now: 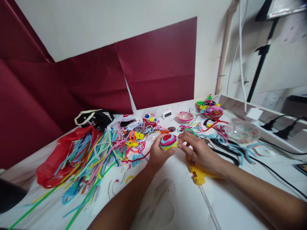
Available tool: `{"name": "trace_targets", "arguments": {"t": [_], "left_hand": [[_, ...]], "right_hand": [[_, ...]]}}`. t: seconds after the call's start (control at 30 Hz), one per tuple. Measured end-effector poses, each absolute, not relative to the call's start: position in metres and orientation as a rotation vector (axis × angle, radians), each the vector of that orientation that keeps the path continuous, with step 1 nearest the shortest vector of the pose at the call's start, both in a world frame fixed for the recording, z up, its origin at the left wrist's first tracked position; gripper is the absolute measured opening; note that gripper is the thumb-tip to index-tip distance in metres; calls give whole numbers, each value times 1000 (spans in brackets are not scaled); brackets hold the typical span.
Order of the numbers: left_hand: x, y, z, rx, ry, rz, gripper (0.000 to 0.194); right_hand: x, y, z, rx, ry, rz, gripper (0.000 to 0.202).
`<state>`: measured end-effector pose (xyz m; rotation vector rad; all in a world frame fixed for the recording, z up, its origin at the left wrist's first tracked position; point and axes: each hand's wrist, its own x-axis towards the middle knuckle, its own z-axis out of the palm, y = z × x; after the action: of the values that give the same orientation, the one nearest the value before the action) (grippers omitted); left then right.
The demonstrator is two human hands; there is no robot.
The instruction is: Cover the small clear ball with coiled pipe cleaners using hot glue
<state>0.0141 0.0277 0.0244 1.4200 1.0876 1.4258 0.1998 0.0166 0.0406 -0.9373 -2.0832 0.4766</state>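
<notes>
A small ball covered in coiled pipe cleaners, red, pink, light blue and yellow, is held in my left hand, fingers curled round its left side and underside. At the ball's right edge, the fingertips of my right hand are pinched together. What they hold, if anything, is too small to make out. A yellow hot glue gun lies on the table under my right forearm, a clear glue stick sticking out towards me. Just behind my left hand sits a clear plastic dome.
Many loose pipe cleaners spill from a red plastic bag on the left. Decorated balls, a small digital timer and a pink-lined bowl stand at the back. Black cables and a clear bowl lie right.
</notes>
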Motion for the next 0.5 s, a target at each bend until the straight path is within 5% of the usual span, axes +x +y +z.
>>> {"name": "trace_targets", "arguments": {"t": [0.5], "left_hand": [[19,21,31,1460,1120,1389,53]], "right_hand": [[198,17,41,-944,-2174,239,15]]}}
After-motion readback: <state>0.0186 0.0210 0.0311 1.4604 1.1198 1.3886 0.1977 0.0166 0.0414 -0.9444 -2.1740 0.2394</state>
